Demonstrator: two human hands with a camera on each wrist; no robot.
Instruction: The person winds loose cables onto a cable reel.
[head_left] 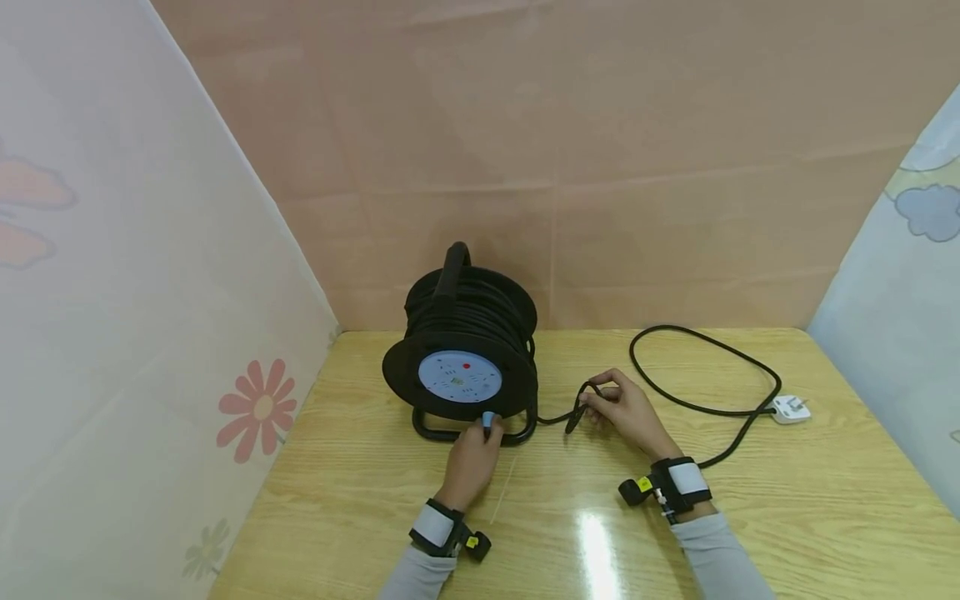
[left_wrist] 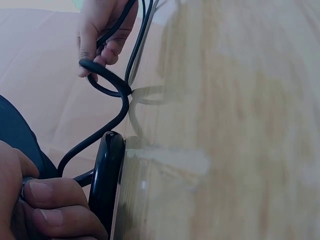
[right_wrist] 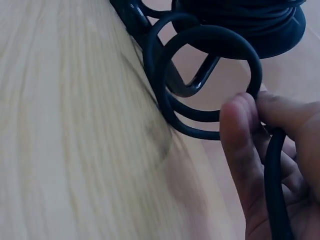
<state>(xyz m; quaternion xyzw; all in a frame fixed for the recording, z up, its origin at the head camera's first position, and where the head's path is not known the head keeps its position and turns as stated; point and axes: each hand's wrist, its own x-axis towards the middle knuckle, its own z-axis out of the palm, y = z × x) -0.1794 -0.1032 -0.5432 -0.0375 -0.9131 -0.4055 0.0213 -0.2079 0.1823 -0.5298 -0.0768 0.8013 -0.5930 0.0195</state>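
Observation:
A black cable reel (head_left: 480, 340) with a pale socket panel (head_left: 459, 377) on its front stands on a tubular black frame (head_left: 427, 432). My left hand (head_left: 471, 460) grips the small blue-grey knob (head_left: 487, 417) at the lower edge of the reel's front disc. To the right of the reel, my right hand (head_left: 626, 410) pinches the black cord (head_left: 576, 410), which bends into loops at the fingertips. In the right wrist view the loops of cord (right_wrist: 210, 34) hang beside the reel frame, and the cord also passes across the palm.
More cord (head_left: 697, 333) lies in a wide loop on the wooden table (head_left: 360, 517) at the right, ending in a white plug (head_left: 791, 409). A brown-papered wall (head_left: 637, 208) rises behind the reel. Patterned side walls (head_left: 150, 250) border the table left and right.

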